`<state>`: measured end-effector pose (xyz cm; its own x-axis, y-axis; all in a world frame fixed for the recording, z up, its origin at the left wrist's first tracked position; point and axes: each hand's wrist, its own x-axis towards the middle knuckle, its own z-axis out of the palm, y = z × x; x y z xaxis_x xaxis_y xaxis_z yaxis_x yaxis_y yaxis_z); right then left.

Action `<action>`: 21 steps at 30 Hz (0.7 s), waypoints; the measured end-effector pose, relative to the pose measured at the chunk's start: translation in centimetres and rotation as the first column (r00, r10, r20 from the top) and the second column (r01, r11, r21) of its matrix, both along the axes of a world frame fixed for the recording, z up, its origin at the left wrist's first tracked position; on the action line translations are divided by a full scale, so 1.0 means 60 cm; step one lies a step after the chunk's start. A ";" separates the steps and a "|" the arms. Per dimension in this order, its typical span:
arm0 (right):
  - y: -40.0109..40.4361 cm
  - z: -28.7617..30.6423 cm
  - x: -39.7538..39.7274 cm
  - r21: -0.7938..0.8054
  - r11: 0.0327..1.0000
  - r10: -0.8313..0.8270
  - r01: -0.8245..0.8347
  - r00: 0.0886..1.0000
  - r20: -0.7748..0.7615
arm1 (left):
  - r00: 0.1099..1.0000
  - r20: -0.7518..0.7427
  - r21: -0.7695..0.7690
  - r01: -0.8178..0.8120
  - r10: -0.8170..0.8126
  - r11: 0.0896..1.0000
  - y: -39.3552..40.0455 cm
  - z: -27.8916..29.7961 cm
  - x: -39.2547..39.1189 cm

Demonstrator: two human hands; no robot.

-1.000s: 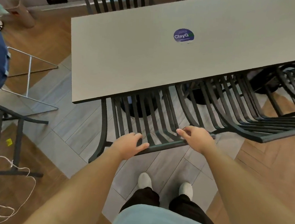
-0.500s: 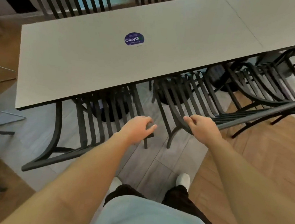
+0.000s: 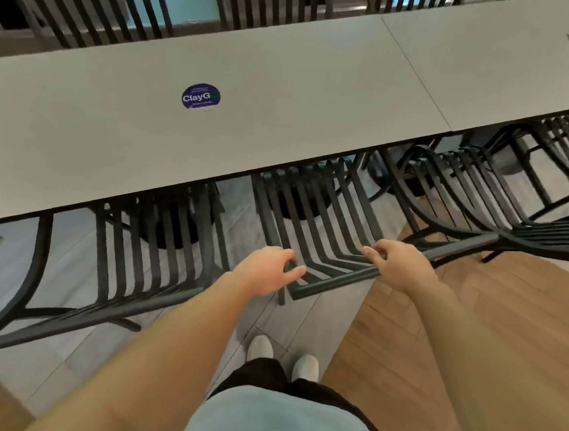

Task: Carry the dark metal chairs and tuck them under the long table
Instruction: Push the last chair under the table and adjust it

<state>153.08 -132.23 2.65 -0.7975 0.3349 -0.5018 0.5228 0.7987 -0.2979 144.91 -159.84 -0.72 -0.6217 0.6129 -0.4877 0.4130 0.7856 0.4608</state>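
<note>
The long grey table (image 3: 321, 91) runs across the view. Three dark metal slatted chairs stand along its near side with their seats under the top. The left chair (image 3: 156, 249) is free of my hands. My right hand (image 3: 400, 268) curls over the top rail of the middle chair (image 3: 324, 215). My left hand (image 3: 266, 272) hovers just left of that rail's corner, fingers loosely curled, holding nothing. The right chair (image 3: 484, 201) stands further along.
A round blue sticker (image 3: 201, 96) lies on the table top. More dark chairs (image 3: 94, 9) stand on the far side. My white shoes (image 3: 259, 347) are on grey tiles beside the wooden floor (image 3: 473, 317).
I have stepped to the right along the table. Both hands left the left chair's top rail; the right hand now holds the middle chair's rail and the left hand came across beside it.
</note>
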 end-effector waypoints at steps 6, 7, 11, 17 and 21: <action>0.068 -0.030 0.000 0.052 0.997 0.053 -0.056 0.997 0.053 | 1.000 0.017 -0.049 0.023 -0.022 0.999 0.048 -0.017 -0.056; 0.079 -0.038 0.003 0.048 0.996 0.071 -0.075 0.995 0.068 | 1.000 0.015 -0.055 0.019 -0.018 0.998 0.055 -0.018 -0.058; 0.136 -0.061 0.003 0.030 0.983 0.173 -0.180 0.971 0.164 | 0.999 0.042 -0.088 -0.025 0.029 0.996 0.092 -0.036 -0.052; 0.220 -0.083 -0.022 0.004 0.890 0.441 -0.456 0.862 0.250 | 0.951 0.173 -0.200 -0.221 0.257 0.954 0.155 -0.059 0.003; 0.273 -0.100 -0.037 -0.041 0.814 0.572 -0.580 0.786 0.236 | 0.925 0.216 -0.275 -0.250 0.313 0.928 0.205 -0.068 0.068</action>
